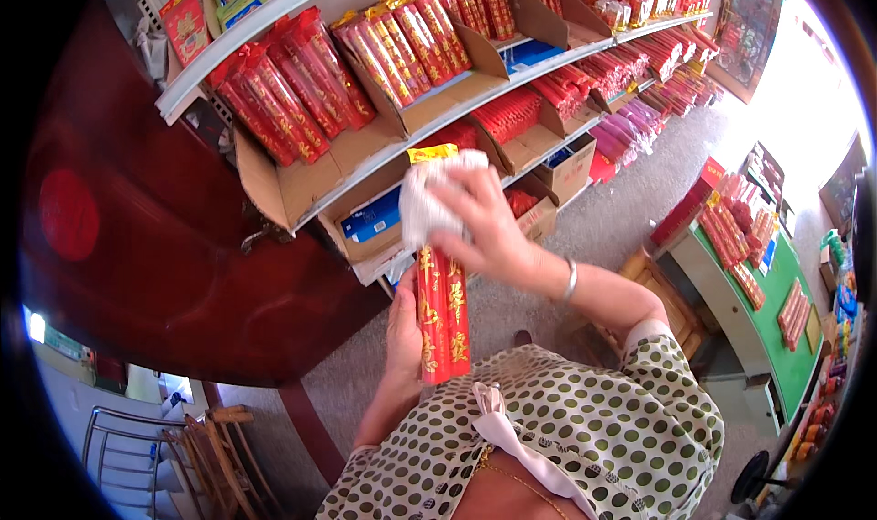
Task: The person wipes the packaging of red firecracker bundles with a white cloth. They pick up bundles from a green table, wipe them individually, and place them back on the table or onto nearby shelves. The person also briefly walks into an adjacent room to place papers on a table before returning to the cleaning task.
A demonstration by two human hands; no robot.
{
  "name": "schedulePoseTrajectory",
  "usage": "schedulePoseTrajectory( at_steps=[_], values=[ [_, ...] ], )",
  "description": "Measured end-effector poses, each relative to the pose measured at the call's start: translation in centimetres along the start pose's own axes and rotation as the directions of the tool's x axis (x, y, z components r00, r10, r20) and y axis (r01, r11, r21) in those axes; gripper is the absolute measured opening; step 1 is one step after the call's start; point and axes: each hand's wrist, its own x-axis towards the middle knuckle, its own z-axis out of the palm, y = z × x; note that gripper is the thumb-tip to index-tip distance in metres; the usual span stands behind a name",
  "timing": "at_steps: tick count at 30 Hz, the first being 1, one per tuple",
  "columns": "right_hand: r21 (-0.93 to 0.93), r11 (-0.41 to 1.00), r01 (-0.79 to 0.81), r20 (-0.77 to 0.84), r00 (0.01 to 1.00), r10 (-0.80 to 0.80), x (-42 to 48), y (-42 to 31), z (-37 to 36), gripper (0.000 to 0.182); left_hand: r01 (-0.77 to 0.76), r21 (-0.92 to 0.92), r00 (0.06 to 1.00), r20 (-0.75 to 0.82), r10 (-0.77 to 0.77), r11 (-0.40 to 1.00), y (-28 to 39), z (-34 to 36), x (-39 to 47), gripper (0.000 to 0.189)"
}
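Observation:
A wrapped pack of red candles [444, 321] with gold lettering and a yellow top stands nearly upright before my chest. My left hand [403, 332] grips its lower part from the left side. Over the pack's upper half lies a white cloth [418, 205], held under the fingers of my right hand [490, 229]. Motion blurs that hand and the cloth. The cloth hides much of the upper wrapper, though the yellow end shows above it. Behind, similar red candle packs [274, 102] lean in a cardboard tray [329, 177] on the metal shelf [493, 92].
Lower shelves hold red bundles [507, 116] and open cartons [572, 167]. At right, a green-topped counter [774, 301] carries more red packs, with a wooden chair [671, 301] beside it. A dark red door [171, 246] stands left, above a wooden stool [229, 445].

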Motion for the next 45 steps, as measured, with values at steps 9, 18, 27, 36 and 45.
schedulePoseTrajectory(
  at_steps=[9,18,27,36,45],
  values=[
    [0.132,0.951,0.281,0.158,0.941,-0.3,0.5,6.0,-2.3,0.054,-0.237,0.576,0.972,0.132,0.197,0.782,0.3,2.9,9.4,0.054],
    [0.195,0.965,0.177,0.092,0.976,-0.198,-4.2,11.0,-5.4,0.055,-0.068,0.076,0.983,0.176,0.054,0.995,-3.5,7.8,17.7,0.047],
    [-0.147,0.95,-0.274,-0.392,0.898,0.198,-5.6,16.8,-14.0,0.047,0.456,0.087,0.835,0.304,-0.459,0.886,-10.4,12.5,20.4,0.048],
    [0.36,0.404,-0.841,-0.413,0.244,0.877,-19.1,5.9,-18.7,0.038,0.724,0.087,0.494,0.626,-0.604,0.684,-16.9,14.4,26.3,0.055],
    [0.337,0.888,-0.313,-0.787,-0.611,0.083,-26.4,-11.9,-15.4,0.05,0.843,0.32,0.082,0.718,-0.691,0.433,-20.4,15.5,29.2,0.054]
  ],
)
